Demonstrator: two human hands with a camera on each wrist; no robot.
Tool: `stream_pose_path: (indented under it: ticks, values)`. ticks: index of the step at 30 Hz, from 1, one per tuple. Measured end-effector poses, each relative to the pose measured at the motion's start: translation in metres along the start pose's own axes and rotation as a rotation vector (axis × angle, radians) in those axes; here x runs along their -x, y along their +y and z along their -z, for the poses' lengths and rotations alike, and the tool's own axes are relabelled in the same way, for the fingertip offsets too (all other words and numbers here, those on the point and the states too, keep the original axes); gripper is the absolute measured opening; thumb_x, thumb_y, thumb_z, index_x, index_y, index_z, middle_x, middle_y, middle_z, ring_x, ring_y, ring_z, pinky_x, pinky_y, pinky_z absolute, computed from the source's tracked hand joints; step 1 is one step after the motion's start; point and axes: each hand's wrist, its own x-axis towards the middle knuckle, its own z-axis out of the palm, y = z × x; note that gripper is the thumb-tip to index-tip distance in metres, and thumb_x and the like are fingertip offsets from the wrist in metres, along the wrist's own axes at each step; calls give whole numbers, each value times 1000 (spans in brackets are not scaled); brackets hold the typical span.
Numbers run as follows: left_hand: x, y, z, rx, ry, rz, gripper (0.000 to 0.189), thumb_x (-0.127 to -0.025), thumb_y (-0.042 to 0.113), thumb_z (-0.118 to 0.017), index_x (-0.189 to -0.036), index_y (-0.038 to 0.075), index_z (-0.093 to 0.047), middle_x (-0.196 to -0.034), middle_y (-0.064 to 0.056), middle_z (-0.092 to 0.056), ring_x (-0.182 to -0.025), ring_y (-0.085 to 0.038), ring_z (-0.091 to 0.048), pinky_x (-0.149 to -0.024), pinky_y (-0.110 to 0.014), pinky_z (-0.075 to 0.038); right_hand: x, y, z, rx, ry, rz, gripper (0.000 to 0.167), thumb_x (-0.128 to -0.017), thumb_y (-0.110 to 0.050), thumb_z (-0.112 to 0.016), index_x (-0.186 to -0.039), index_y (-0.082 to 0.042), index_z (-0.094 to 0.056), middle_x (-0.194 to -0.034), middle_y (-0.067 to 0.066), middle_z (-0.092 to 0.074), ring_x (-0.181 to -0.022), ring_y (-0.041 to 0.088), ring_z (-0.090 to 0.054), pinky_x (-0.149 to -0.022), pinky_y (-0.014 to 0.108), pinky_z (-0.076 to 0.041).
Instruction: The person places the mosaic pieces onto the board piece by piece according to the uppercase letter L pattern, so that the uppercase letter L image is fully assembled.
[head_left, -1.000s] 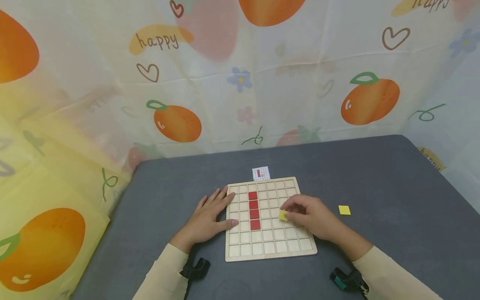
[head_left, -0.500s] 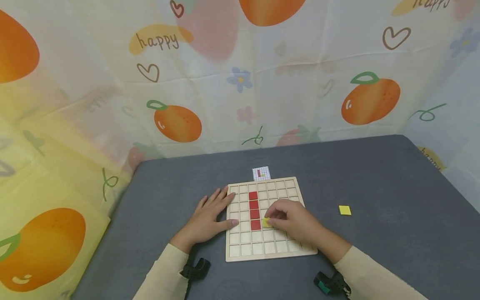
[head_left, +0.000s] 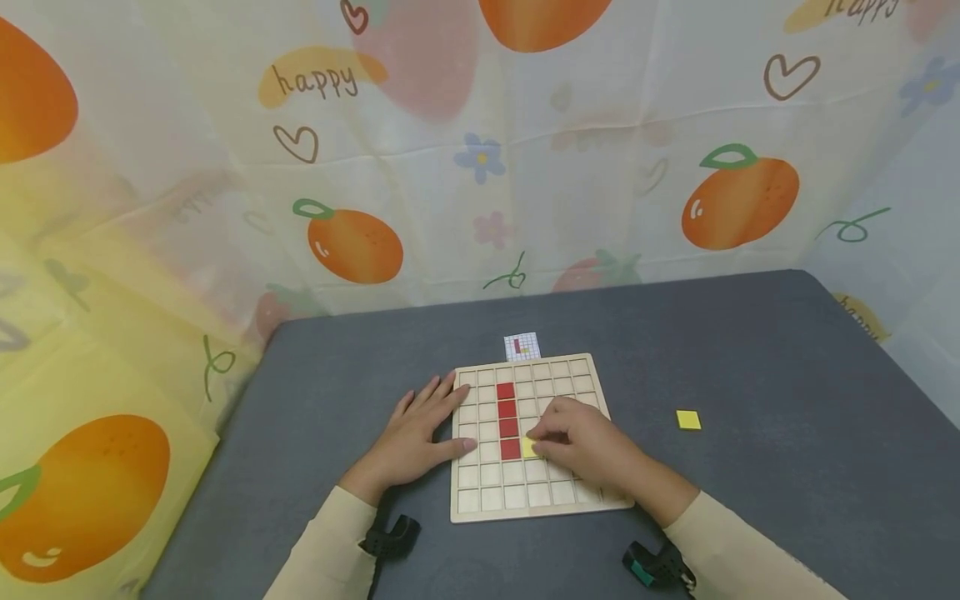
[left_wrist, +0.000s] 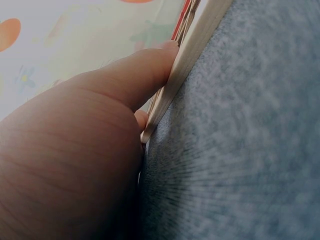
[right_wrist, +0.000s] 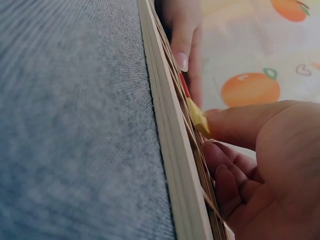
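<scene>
A wooden grid board (head_left: 491, 500) lies flat on the table, with a column of several red square tiles (head_left: 508, 409) in its cells. My left hand (head_left: 414, 440) rests on the board's left edge, fingers spread and thumb over the rim. My right hand (head_left: 588, 442) pinches a yellow square tile (head_left: 528, 448) at the cell just right of the lowest red tile. In the right wrist view this yellow tile (right_wrist: 199, 118) is tilted against the thumb; fingers hide part of it. A second yellow tile (head_left: 688, 420) lies on the table to the right.
A small printed pattern card (head_left: 522, 347) lies at the board's far edge. The dark grey table (head_left: 757, 358) meets a fruit-printed curtain (head_left: 427, 200) behind. Each wrist wears a black camera mount, such as the left mount (head_left: 392, 539).
My right hand has moved left across the board with the yellow tile, to beside the lowest red tile, and lowered it there. The left hand has stayed put.
</scene>
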Motion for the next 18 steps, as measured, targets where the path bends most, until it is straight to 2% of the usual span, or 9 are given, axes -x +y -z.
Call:
stream_pose_path:
  ticks: [5,11,18]
  values:
    - [0,0,0,0,-1,-2,93,-99,63,-72,-173,21,-34,-180,2,-13,-166,-26,-4,-127,-62,3,1,-1,1,-10,-43,26,17,-99,-8,-81,-115,-7,-86,-102,-11,-58,-87,7,-56,-75,30,-53]
    - [1,0,1,0,0,-3,93,-100,62,-72,-173,21,-35,-180,1,-13,-166,-26,-5,-127,-62,3,3,-1,4,-49,-53,32,17,-103,-14,-79,-117,-9,-85,-104,-10,-62,-88,9,-57,-75,31,-53]
    - [0,-2,0,-2,1,-6,93,-99,64,-71,-173,21,-34,-180,2,-14,-166,-26,-5,-127,-62,2,5,-1,10,-116,-56,-2,20,-110,-22,-70,-122,-13,-82,-108,-12,-71,-96,12,-63,-85,35,-55]
